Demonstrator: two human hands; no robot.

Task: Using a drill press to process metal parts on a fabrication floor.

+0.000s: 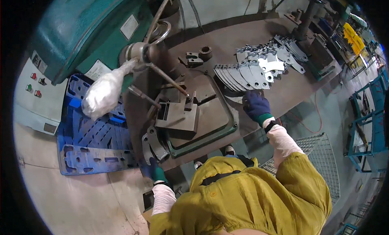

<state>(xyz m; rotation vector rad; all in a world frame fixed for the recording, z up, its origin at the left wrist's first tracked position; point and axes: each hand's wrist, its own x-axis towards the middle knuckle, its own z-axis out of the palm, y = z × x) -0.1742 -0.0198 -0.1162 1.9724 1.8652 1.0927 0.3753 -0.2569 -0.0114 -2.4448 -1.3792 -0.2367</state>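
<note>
The person's gloved right hand (257,106) is at the near edge of a fanned row of curved metal plates (240,76), which spreads forward and to the left from its fingers; whether it grips one cannot be told. The gloved left hand (156,170) is at the near end of a smaller group of plates (154,145) at the table's edge, its grasp also unclear. Between the hands sits a steel block (178,117).
</note>
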